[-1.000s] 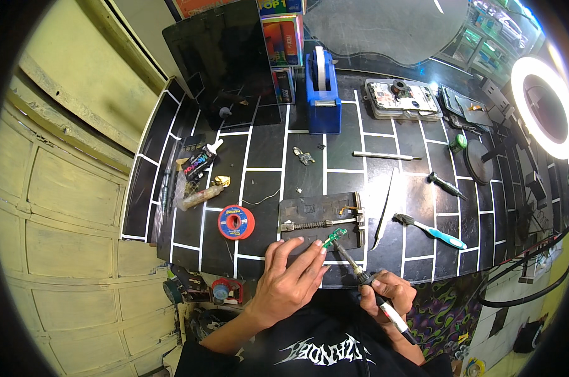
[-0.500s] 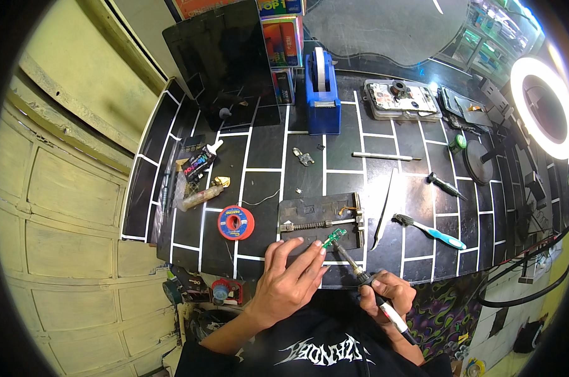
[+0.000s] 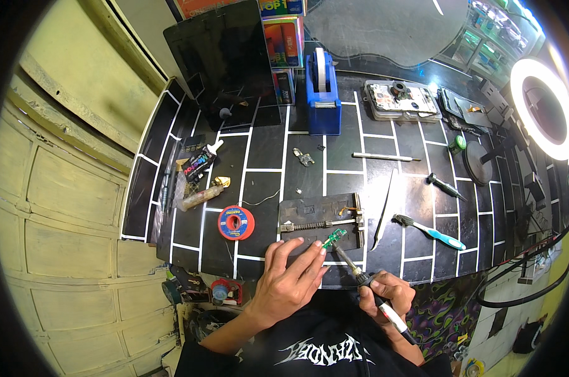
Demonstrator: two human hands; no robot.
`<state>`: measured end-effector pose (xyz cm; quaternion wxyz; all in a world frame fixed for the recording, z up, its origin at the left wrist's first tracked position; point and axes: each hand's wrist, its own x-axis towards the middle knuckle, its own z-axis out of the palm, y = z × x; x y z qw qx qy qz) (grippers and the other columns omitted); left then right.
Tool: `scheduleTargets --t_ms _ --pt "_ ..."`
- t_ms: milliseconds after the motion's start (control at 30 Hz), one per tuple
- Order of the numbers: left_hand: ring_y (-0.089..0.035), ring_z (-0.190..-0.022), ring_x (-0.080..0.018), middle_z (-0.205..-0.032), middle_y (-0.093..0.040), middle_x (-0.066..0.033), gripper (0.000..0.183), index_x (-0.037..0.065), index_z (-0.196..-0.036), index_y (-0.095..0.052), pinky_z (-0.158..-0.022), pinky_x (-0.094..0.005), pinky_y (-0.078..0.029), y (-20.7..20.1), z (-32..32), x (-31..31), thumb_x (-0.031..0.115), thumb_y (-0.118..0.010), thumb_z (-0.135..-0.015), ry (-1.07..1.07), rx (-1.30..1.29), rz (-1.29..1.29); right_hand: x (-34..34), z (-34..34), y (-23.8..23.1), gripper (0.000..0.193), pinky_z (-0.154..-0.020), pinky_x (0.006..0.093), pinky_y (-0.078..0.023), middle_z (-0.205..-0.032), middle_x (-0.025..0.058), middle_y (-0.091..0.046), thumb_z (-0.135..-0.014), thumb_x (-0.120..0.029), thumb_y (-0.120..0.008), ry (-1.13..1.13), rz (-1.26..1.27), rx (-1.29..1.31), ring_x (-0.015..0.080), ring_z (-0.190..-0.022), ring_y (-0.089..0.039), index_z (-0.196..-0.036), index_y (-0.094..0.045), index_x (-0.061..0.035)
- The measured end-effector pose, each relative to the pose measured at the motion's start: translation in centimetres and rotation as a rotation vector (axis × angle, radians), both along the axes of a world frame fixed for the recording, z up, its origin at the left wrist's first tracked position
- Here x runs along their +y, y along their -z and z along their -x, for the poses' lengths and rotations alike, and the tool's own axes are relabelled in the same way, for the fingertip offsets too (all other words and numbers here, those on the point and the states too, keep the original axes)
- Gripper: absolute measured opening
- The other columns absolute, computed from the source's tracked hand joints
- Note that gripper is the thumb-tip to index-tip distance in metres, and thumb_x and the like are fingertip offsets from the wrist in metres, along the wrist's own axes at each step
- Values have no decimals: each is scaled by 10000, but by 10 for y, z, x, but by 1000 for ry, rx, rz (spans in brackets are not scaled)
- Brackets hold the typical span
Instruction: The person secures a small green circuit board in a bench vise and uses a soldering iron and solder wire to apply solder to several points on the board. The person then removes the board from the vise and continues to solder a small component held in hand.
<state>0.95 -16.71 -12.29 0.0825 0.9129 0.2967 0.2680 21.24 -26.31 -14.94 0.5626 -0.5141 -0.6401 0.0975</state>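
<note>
Little has moved: left grip (image 3: 289, 271) pinches green board (image 3: 335, 238), right grip (image 3: 388, 289) soldering iron (image 3: 361, 276), with black holder (image 3: 309, 207) and toothbrush (image 3: 432, 232) near.

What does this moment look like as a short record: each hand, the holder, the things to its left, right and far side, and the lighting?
left hand: the left hand has fingertips at the green board; grip unclear
right hand: the right hand holds the soldering iron, tip close to the board; contact unclear
holder: dark clamp plate, partly behind the board in view
left: red spool
right: toothbrush, screwdriver
far side: blue tape dispenser
lighting: ring lamp, lit
</note>
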Motion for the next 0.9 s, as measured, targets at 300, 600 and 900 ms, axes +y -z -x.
scheduleTargets --t_ms 300,600,900 --pt "-516 -1152 -340 -1256 -646 -105 350 -13 -1138 -709 -934 -503 -442 -1 1 0 139 -748 -825 5 4 11 -1 0 2 299 -454 301 -497 -628 95 -595 -765 11 -784 9 -9 -1 227 -498 -634 -894 -517 -32" --pt "-515 -1153 -341 -1263 -643 -104 353 -15 -1138 -708 -934 -504 -442 0 1 0 137 -747 -823 6 3 5 1 1 2 302 -455 296 -497 -617 93 -589 -772 14 -782 15 -21 10 226 -495 -634 -907 -516 -31" --pt "-515 -1150 -341 -1256 -643 -105 349 -18 -1132 -709 -930 -502 -442 -2 0 0 135 -747 -821 6 6 2 1 1 -1 294 -451 297 -494 -619 93 -586 -771 8 -781 7 -10 4 222 -490 -627 -887 -514 -34"
